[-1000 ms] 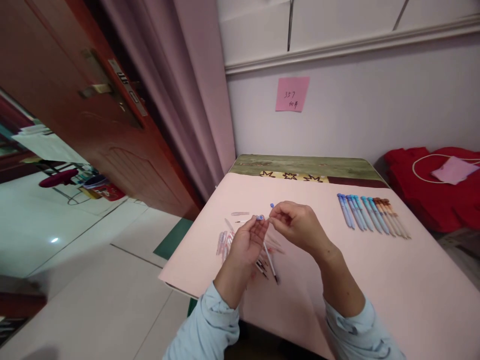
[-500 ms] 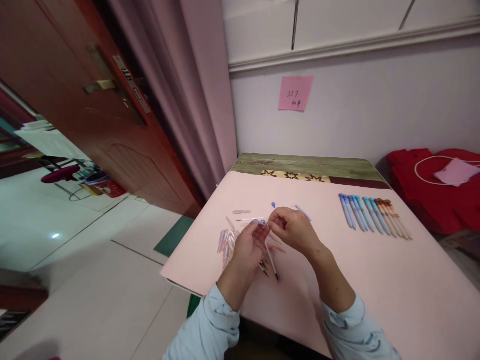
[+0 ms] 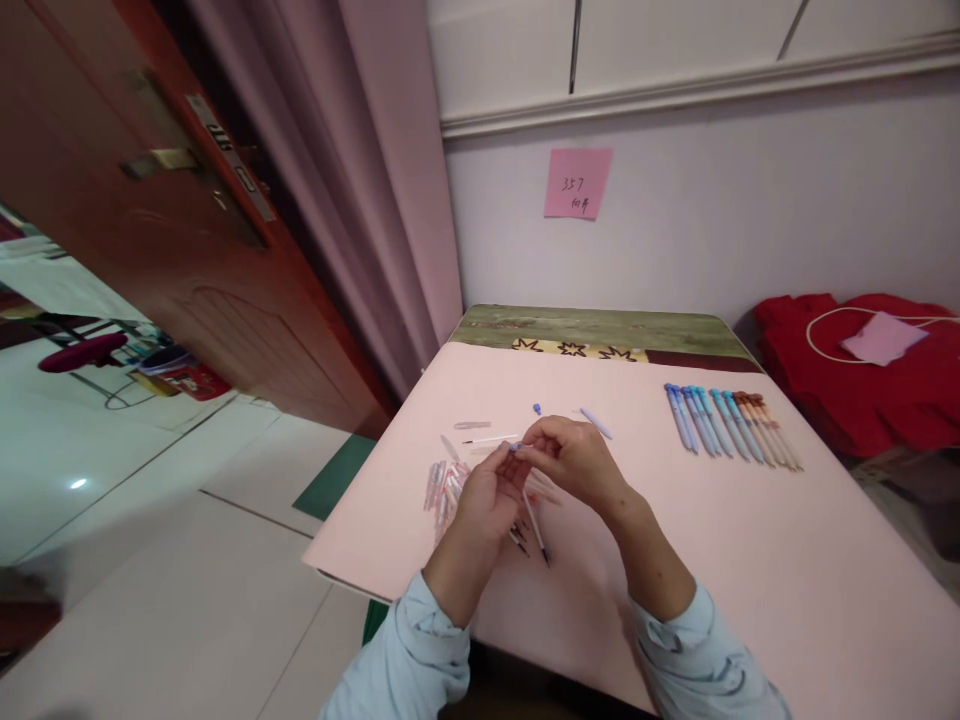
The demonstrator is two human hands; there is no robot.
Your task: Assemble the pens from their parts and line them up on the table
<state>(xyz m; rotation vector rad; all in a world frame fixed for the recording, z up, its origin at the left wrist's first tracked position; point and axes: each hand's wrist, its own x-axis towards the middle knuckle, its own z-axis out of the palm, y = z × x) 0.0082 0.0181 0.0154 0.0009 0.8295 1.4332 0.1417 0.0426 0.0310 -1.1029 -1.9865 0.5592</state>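
Observation:
My left hand [image 3: 486, 497] is palm up, with a small blue pen part [image 3: 515, 447] pinched at its fingertips. From the right, my right hand [image 3: 576, 460] reaches over with thumb and finger pressed together at the end of that part. Whatever sits between those right fingertips is too small to make out. Beneath and beside the hands lie a heap of clear, pinkish pen barrels [image 3: 444, 490] and several loose ink refills [image 3: 537, 528]. Another refill [image 3: 489, 440] lies just beyond my left fingers. A blue pen topper [image 3: 537, 409] and a lilac pen barrel [image 3: 596, 422] rest past my right hand.
Finished-looking blue and brown pens [image 3: 731, 428] lie in a row on the pink-covered table [image 3: 750, 560]. A red cloth bag [image 3: 840, 380] is at the right. Behind the table is a wall with a pink note [image 3: 577, 183]; a wooden door [image 3: 225, 270] stands left.
My right fingertips have closed in against the small blue part in my left hand. The whole view has shifted slightly, so the table appears a little further left.

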